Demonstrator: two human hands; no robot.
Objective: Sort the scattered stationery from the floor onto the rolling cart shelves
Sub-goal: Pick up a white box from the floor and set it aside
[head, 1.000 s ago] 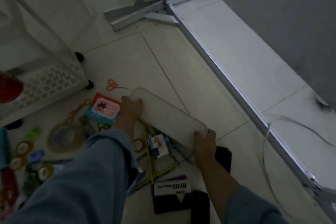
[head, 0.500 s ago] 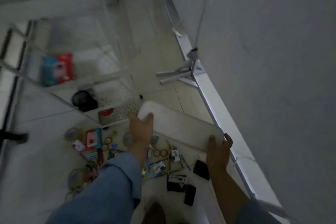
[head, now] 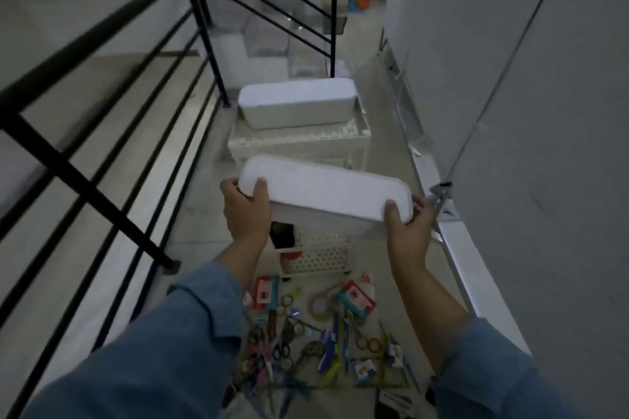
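- At 6 o'clock, nearest, the scattered stationery (head: 306,343) lies heaped on the floor between two blue sleeves. It includes scissors, pens, small tape rings, a larger tape roll (head: 318,306) and a red-and-teal packet (head: 355,299).
- Just past the heap, toward 12, shows a lower shelf (head: 320,258) of the white rolling cart (head: 299,143). Its wall is perforated plastic, and a black object (head: 281,235) and something red sit inside.
- At the centre, both hands carry a long white tray (head: 323,190) with rounded corners and a matt face, tilted. The left hand (head: 245,214) grips its 9 o'clock end and the right hand (head: 406,235) its 3 o'clock end, thumbs on top and fingers curled underneath.
- The tray hides the cart's middle.
- Beyond it, the cart's top shelf bears a white rounded bin (head: 296,102).
- The floor (head: 391,133) is pale smooth tile in a dim, narrow passage.
- A black metal railing (head: 102,105) runs from 8 to 12 o'clock.
- A plain grey wall (head: 510,78) fills 1 to 4 o'clock, with a metal strip (head: 452,248) along its foot.
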